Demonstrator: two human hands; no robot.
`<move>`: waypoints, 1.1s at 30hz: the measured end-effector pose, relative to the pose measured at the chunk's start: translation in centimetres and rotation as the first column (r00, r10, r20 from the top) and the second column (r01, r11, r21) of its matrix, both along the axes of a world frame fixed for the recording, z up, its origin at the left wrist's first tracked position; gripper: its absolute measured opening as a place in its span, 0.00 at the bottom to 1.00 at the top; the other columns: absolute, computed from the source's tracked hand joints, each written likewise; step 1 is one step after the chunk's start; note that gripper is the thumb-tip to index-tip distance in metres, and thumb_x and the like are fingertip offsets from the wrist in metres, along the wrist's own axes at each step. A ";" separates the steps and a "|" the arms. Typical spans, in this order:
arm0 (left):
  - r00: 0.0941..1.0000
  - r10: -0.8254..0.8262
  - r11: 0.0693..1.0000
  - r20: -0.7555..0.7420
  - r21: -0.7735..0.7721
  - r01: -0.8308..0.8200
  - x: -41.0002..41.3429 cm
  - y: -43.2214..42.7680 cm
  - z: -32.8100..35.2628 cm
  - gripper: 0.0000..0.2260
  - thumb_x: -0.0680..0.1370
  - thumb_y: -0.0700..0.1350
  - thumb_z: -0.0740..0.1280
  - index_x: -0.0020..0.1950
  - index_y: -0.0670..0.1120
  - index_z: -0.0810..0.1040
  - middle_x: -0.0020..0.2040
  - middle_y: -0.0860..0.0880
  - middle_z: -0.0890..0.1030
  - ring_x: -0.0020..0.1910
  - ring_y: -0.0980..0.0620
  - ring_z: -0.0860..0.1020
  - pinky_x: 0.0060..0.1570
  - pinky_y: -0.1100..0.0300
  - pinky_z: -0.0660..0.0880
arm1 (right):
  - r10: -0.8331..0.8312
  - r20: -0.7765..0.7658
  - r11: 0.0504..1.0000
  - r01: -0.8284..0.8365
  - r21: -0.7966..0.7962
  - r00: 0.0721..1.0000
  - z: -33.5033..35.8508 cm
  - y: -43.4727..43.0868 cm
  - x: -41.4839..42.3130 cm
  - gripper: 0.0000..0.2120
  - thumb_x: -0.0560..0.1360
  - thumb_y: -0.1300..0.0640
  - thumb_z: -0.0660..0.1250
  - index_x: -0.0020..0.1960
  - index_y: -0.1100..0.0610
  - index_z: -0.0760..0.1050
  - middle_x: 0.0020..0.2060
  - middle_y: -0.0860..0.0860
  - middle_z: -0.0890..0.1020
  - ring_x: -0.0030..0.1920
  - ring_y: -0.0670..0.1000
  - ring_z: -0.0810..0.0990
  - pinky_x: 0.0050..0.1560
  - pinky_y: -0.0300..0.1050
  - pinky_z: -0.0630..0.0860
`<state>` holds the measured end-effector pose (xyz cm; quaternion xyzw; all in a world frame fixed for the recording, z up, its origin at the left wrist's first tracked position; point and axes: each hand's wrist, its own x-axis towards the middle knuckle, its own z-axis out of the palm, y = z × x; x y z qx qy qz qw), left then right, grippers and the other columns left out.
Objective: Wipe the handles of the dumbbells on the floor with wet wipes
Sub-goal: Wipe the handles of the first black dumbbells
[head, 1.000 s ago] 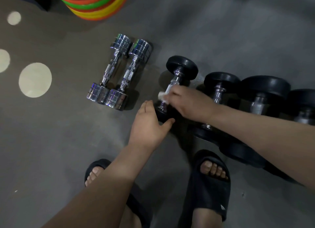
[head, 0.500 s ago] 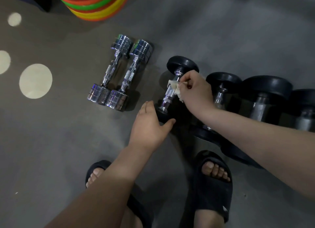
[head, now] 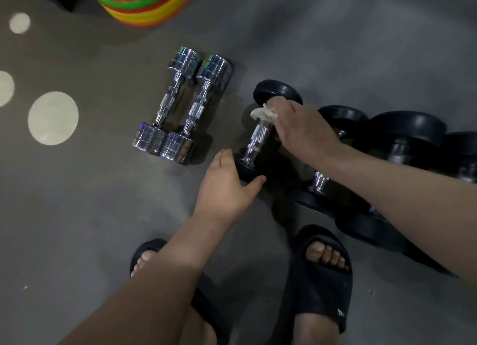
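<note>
A black-ended dumbbell with a knurled chrome handle [head: 259, 135] lies on the grey floor. My right hand [head: 300, 128] holds a crumpled white wet wipe [head: 262, 113] against the far end of that handle, by the far black head [head: 276, 90]. My left hand [head: 227, 182] grips the near black head, thumb on its right side. Two chrome dumbbells [head: 180, 104] lie side by side to the left. More black dumbbells [head: 402, 133] lie in a row to the right, partly hidden by my right forearm.
A stack of coloured discs [head: 139, 4] stands at the top. Pale round spots [head: 53, 117] mark the floor at left. My two feet in black slides [head: 322, 275] stand just below the dumbbells.
My right hand slid the wipe along the handle from the near end to the far end. My left hand stayed on the near head.
</note>
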<state>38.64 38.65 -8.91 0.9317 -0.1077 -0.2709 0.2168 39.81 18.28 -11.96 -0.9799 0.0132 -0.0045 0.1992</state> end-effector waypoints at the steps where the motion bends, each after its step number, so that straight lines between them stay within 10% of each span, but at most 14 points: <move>1: 1.000 -0.001 1.000 0.000 0.000 0.001 0.0 0.0 0.0 0.42 0.74 0.60 0.73 0.79 0.40 0.61 0.77 0.42 0.66 0.76 0.46 0.63 0.74 0.59 0.59 | -0.001 0.008 1.000 0.001 -0.002 1.000 0.0 0.1 0.0 0.12 0.80 0.62 0.61 0.62 0.62 0.74 0.43 0.59 0.79 0.32 0.58 0.72 0.31 0.48 0.67; 8: 1.000 -0.002 1.000 -0.013 -0.004 0.002 0.1 0.1 0.1 0.41 0.74 0.60 0.73 0.78 0.40 0.61 0.77 0.42 0.66 0.76 0.45 0.63 0.73 0.60 0.59 | -0.087 0.047 0.990 0.081 0.119 0.995 -1.3 1.6 -0.1 0.12 0.77 0.64 0.63 0.58 0.63 0.80 0.47 0.60 0.77 0.39 0.62 0.78 0.37 0.51 0.74; 14: 1.000 0.018 1.000 -0.012 -0.004 -0.018 0.2 0.2 -0.4 0.38 0.71 0.60 0.74 0.73 0.41 0.67 0.69 0.43 0.73 0.69 0.45 0.71 0.65 0.59 0.66 | 0.401 0.009 0.893 -0.394 0.218 0.916 -0.4 3.2 -2.5 0.12 0.76 0.62 0.63 0.57 0.60 0.80 0.45 0.57 0.77 0.43 0.55 0.77 0.41 0.50 0.78; 19: 1.000 0.007 1.000 -0.001 -0.005 -0.007 0.1 0.2 0.0 0.41 0.73 0.60 0.74 0.78 0.40 0.62 0.75 0.43 0.68 0.74 0.46 0.66 0.69 0.63 0.60 | 0.122 0.038 0.991 -0.124 0.059 0.992 -0.6 -0.1 1.0 0.09 0.79 0.62 0.63 0.55 0.63 0.80 0.47 0.59 0.76 0.41 0.60 0.79 0.36 0.56 0.78; 25: 1.000 0.010 1.000 -0.015 -0.010 -0.010 0.4 0.5 0.0 0.39 0.72 0.60 0.73 0.76 0.43 0.64 0.73 0.45 0.71 0.71 0.47 0.70 0.66 0.62 0.64 | 0.542 -0.040 0.835 -0.533 0.137 0.839 -0.8 2.1 -2.2 0.15 0.77 0.59 0.58 0.59 0.60 0.77 0.47 0.56 0.75 0.41 0.56 0.77 0.38 0.51 0.76; 30: 0.991 0.099 0.994 -0.084 -0.046 -0.104 1.5 0.7 0.6 0.35 0.74 0.55 0.73 0.76 0.45 0.66 0.72 0.46 0.72 0.71 0.48 0.70 0.61 0.67 0.63 | 0.104 0.007 0.995 -0.104 -0.009 0.995 -0.5 0.3 1.0 0.12 0.80 0.60 0.61 0.61 0.58 0.77 0.50 0.59 0.76 0.41 0.63 0.79 0.36 0.55 0.76; 33: 0.980 0.136 0.985 -0.146 -0.082 -0.149 2.5 1.2 0.5 0.38 0.74 0.56 0.72 0.78 0.44 0.63 0.72 0.44 0.71 0.71 0.48 0.69 0.66 0.63 0.64 | 0.247 0.055 0.964 -0.251 0.091 0.968 -0.7 2.0 0.4 0.12 0.78 0.60 0.62 0.61 0.55 0.74 0.49 0.59 0.76 0.39 0.60 0.78 0.34 0.50 0.74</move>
